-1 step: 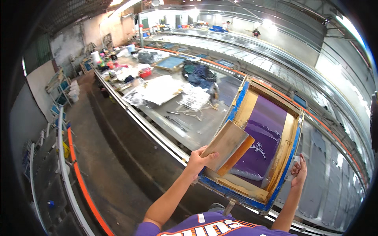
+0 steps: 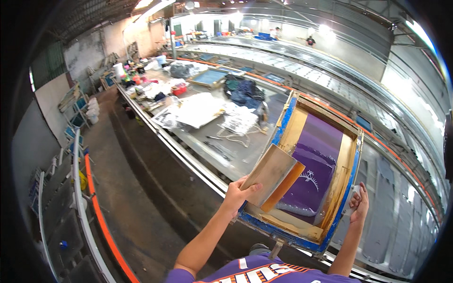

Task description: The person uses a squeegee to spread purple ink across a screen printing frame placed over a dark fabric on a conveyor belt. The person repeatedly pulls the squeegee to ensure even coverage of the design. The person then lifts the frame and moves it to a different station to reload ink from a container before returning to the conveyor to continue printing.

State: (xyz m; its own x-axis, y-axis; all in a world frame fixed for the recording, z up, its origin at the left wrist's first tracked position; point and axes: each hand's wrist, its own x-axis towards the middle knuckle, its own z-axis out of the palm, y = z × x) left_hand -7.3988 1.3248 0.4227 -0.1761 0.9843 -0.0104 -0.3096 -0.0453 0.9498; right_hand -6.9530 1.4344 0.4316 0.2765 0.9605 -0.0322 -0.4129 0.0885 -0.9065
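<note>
In my left hand (image 2: 239, 195) is a squeegee with a wide wooden handle (image 2: 271, 177) and an orange-brown blade (image 2: 284, 186). My thumb lies across its front face; the other fingers are mostly behind it. The squeegee is tilted over the left part of a printing screen with a blue-edged wooden frame (image 2: 281, 125). Purple ink (image 2: 309, 162) covers much of the mesh, around a pale arched design (image 2: 309, 178). At the frame's right edge, my right hand (image 2: 360, 205) has its fingers curled at a pale metal bracket (image 2: 355, 188); their exact contact is partly hidden.
A long table to the left carries white sheets (image 2: 200, 109), dark cloth (image 2: 246, 93), a red container (image 2: 179, 88) and another screen (image 2: 207, 77). An orange-edged rail (image 2: 101, 217) borders the aisle. Long printing tables stretch behind and to the right; people are far back.
The view has shifted slightly, moving the background a little to the right at left. Both hands, the squeegee and the screen keep nearly the same positions.
</note>
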